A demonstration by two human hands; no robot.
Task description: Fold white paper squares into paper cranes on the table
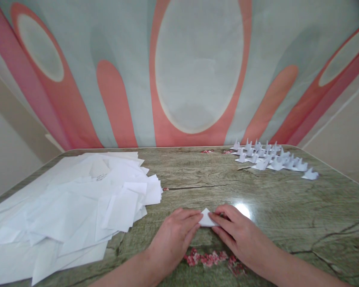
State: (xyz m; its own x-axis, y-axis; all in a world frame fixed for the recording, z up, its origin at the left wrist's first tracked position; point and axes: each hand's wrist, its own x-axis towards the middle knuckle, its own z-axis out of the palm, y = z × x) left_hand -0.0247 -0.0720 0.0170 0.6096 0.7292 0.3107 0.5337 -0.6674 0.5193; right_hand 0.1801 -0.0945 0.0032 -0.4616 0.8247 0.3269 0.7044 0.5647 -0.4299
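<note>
A small piece of folded white paper (207,219) lies between my hands near the front middle of the table, its pointed top facing away from me. My left hand (176,235) grips its left corner with fingers pressed together. On the opposite corner, the thumb and fingers of my right hand (237,233) pinch the paper. Parts of both corners are hidden under my fingertips.
A wide heap of loose white paper sheets (74,203) covers the table's left side. Several folded paper birds (269,155) stand in rows at the back right. The wood-patterned table (191,171) meets a patterned wall covering (197,71) behind.
</note>
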